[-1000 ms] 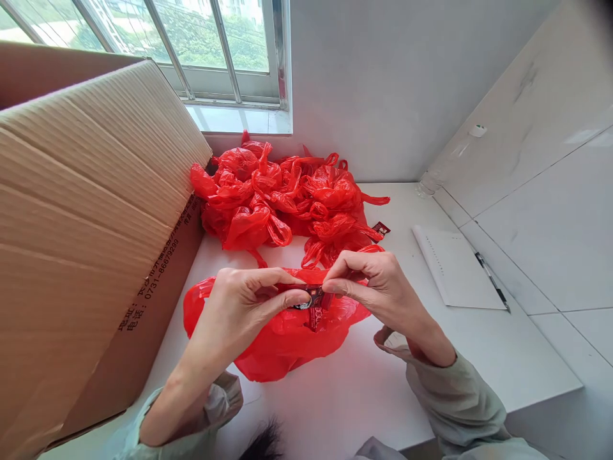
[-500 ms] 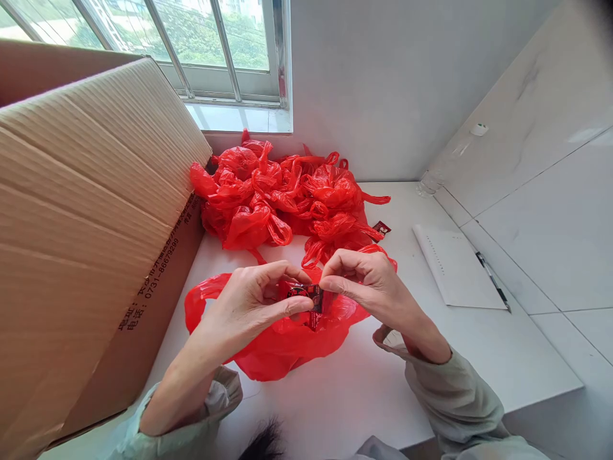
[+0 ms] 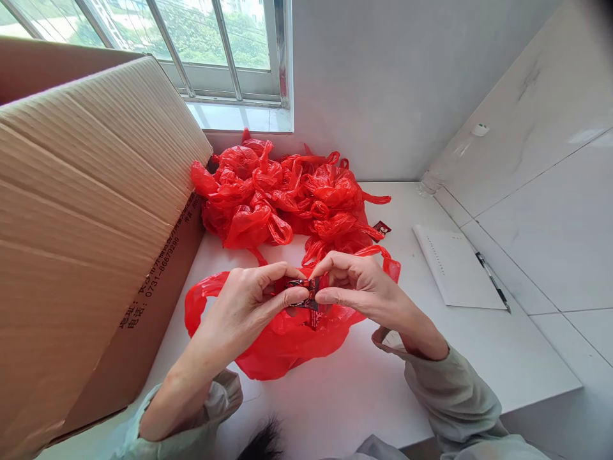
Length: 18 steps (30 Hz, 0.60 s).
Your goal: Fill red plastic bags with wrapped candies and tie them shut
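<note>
A small dark packet (image 3: pixel 301 303) with red and black print is pinched between the thumbs and fingertips of both hands. My left hand (image 3: pixel 249 295) grips its left side, closed around it. My right hand (image 3: pixel 357 281) closes on its right end, the two thumbs almost meeting. Just below, an open red plastic bag (image 3: pixel 287 354) lies on the table with its handles spread to either side. Another dark red packet (image 3: pixel 313 319) shows at the bag's mouth, partly covered. The bag's inside is mostly hidden by my hands.
Several knotted red plastic bags (image 3: pixel 287 191) are heaped against the wall. A large cardboard box (image 3: pixel 96 223) stands on the left. A small dark packet (image 3: pixel 382 228) lies beside the heap. On the right are a white paper (image 3: pixel 460 268), a pen (image 3: pixel 493 281) and a clear bottle (image 3: pixel 433 182).
My right hand has shifted slightly left and taken hold of the packet's right end with thumb and fingers. My left hand keeps its grip on the packet.
</note>
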Each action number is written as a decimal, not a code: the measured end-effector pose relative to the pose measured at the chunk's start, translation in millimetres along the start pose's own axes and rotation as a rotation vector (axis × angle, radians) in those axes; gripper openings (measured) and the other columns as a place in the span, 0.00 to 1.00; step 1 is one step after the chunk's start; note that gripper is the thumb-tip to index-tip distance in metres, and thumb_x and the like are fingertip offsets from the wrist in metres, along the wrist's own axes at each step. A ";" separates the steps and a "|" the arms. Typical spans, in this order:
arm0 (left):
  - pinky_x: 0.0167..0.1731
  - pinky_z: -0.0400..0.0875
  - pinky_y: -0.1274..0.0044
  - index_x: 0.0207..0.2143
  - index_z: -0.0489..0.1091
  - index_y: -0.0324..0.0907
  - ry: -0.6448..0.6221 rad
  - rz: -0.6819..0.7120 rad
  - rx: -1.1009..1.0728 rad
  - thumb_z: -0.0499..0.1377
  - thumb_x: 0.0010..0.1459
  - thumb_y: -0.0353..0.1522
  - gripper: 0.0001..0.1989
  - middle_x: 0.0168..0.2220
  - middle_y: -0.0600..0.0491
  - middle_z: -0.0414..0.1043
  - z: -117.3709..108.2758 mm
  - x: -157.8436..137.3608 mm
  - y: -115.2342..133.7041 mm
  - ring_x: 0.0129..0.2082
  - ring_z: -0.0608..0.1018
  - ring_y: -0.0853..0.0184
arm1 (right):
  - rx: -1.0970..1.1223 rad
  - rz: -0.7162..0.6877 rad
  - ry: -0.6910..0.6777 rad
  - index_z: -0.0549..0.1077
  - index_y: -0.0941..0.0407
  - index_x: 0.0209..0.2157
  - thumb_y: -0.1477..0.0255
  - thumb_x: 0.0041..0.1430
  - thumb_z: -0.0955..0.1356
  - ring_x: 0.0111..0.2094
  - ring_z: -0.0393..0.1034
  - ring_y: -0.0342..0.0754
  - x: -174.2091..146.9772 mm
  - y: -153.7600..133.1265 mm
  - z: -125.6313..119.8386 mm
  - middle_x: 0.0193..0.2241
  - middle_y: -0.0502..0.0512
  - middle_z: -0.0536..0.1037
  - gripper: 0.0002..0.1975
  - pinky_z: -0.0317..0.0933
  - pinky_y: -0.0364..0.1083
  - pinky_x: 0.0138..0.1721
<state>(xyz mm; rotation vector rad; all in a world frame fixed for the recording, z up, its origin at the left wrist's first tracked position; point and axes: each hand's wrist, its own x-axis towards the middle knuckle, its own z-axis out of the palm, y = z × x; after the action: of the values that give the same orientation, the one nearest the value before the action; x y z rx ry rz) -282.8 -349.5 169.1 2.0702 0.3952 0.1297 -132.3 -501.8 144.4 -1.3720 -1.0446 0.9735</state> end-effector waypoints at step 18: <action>0.33 0.67 0.79 0.49 0.66 0.54 0.223 0.119 0.438 0.59 0.63 0.47 0.15 0.39 0.65 0.76 1.6 -24.6 12.3 0.29 0.75 0.72 | -0.249 -0.138 0.009 0.72 0.54 0.42 0.81 0.63 0.64 0.32 0.70 0.40 -0.4 -5.4 2.3 0.30 0.46 0.75 0.11 0.62 0.40 0.35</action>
<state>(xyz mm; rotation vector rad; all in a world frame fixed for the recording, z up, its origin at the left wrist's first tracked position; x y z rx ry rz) -302.8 -364.6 180.5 2.5226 0.4662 0.3759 -134.9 -501.5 149.7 -1.4821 -1.2686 0.7535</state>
